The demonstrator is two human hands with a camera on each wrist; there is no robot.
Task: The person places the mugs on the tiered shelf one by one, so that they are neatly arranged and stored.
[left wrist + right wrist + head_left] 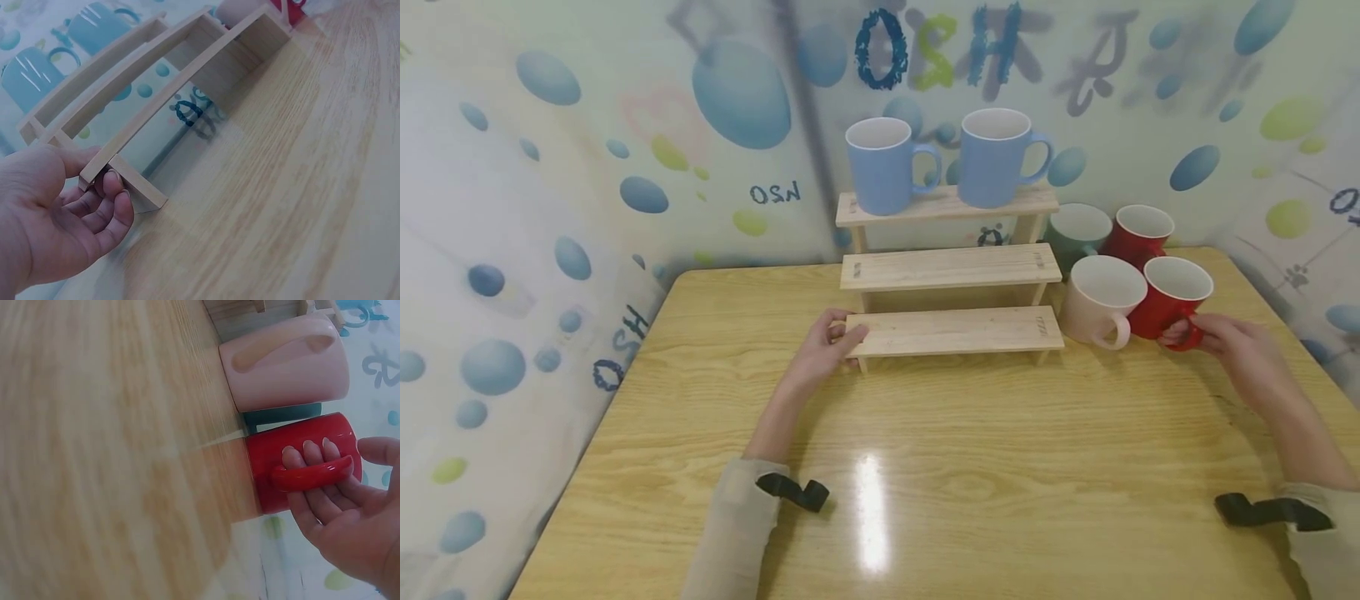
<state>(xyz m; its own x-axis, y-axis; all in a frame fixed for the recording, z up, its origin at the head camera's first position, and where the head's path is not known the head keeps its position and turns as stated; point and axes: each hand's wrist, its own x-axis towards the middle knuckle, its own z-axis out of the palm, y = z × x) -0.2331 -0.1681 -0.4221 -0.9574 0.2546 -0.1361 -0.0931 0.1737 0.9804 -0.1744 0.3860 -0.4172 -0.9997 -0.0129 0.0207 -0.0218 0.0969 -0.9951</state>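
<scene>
A three-step wooden shelf (pixel 955 332) stands on the table with two blue mugs (pixel 883 171) on its top step. My left hand (pixel 823 346) pinches the left end of the lowest step, thumb on top and fingers curled beneath, as the left wrist view shows. To the right of the shelf, my right hand (pixel 1240 346) grips the handle of the front red mug (pixel 1168 292); in the right wrist view several fingers pass through the handle (pixel 312 475). That mug stands upright, close beside a pale pink mug (pixel 1097 292).
Behind the front mugs stand a green mug (pixel 1077 225) and a second red mug (pixel 1138 229), both partly hidden. The wooden table (pixel 962 483) ends at a patterned cloth backdrop (pixel 745 208). Black straps (pixel 793 490) sit round both sleeves.
</scene>
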